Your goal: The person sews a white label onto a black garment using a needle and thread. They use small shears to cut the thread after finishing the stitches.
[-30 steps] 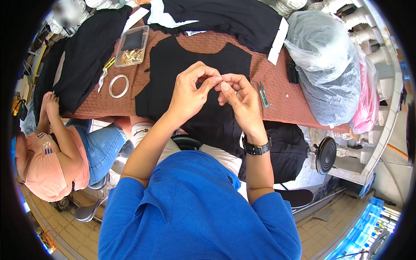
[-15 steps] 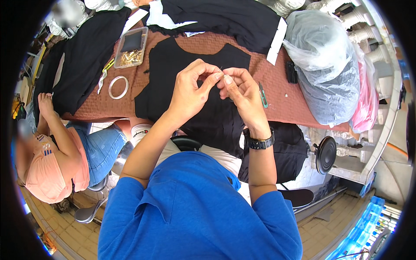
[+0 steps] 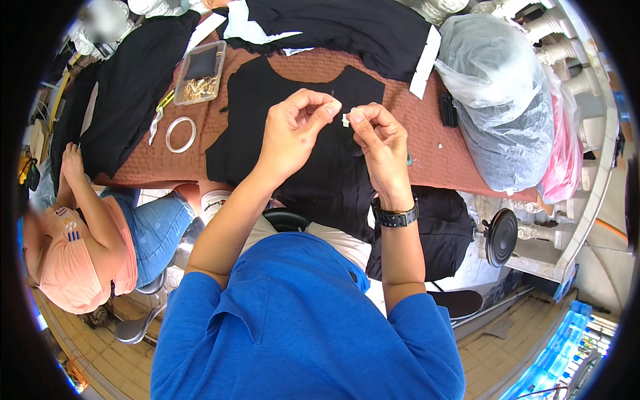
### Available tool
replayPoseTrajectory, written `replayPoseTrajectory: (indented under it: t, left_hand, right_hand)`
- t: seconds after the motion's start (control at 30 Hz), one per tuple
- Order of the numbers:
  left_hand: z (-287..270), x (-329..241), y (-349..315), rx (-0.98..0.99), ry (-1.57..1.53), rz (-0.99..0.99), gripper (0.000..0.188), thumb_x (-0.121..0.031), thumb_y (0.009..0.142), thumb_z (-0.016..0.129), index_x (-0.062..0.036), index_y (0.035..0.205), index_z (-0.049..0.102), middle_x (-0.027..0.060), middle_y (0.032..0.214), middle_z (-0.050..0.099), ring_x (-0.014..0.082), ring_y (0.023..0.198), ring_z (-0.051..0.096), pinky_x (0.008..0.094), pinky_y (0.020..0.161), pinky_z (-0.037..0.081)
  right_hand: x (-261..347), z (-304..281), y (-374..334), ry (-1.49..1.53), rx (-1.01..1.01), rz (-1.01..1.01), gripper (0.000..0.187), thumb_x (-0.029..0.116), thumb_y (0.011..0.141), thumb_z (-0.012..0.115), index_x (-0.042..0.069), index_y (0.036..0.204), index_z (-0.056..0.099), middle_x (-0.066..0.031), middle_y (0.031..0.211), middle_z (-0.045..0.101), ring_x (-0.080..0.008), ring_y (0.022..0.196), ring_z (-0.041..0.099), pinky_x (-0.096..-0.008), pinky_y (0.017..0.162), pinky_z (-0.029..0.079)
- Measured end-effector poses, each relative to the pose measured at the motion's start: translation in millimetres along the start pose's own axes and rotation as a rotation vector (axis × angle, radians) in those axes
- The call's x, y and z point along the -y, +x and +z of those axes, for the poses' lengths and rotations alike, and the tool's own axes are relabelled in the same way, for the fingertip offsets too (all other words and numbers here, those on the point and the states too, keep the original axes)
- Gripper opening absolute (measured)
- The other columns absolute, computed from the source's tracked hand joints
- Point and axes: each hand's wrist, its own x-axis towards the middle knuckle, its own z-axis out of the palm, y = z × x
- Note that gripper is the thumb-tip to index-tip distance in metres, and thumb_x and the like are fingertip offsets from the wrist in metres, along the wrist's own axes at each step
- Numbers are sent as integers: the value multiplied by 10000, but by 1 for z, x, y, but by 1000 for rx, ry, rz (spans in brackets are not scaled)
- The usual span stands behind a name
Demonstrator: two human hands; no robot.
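Observation:
My left hand is raised over a black cut garment piece, thumb and forefinger pinched together. Whatever lies between those fingertips is too small to make out. Close on its right, my right hand pinches a tiny white piece, perhaps paper or a tag. A small gap separates the two sets of fingertips. Below them the garment piece lies flat and hangs over the table's near edge onto my lap. A bit of a small green tool shows beside my right hand, which hides the rest.
On the brown-covered table lie a clear box of gold-coloured bits, a white ring and a yellow cutter. Plastic-wrapped bundles stand at right. A co-worker sits at left, handling black cloth.
My fingertips, together before, have drawn slightly apart. The tiny white piece now shows plainly in my right fingers. My right hand now covers most of the green tool.

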Motion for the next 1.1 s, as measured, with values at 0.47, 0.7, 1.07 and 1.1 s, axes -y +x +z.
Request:
replayPoseTrajectory:
  t: [0.47,0.7,1.07,1.1]
  left_hand:
    - [7,-9,3,49,48,59,144,-140,944,709,1,972,704,10,915,639,73,846,613,227,765,501]
    - [10,-16,4,-3,280,239,104,-83,911,702,14,945,692,75,854,642,145,750,633,290,702,512]
    - [20,-14,5,-110,43,143,99,-68,903,730,7,966,712,52,877,682,88,746,633,244,684,519]
    - [22,-16,5,-116,-43,92,99,-65,903,733,8,968,716,49,885,691,77,752,633,236,684,521]
  right_hand:
    - [-2,-7,-1,-32,29,16,105,129,964,691,25,957,686,11,874,634,-56,794,560,-215,732,461]
    - [9,5,3,-37,26,38,143,162,962,701,24,997,688,18,851,637,-29,706,508,-192,631,405]
    - [10,12,4,-76,-109,-230,86,84,945,703,7,974,680,-3,893,602,-40,762,539,-213,650,440]
    - [12,14,3,-126,-133,-291,81,68,942,700,-2,975,676,-16,918,601,-48,777,551,-215,664,453]
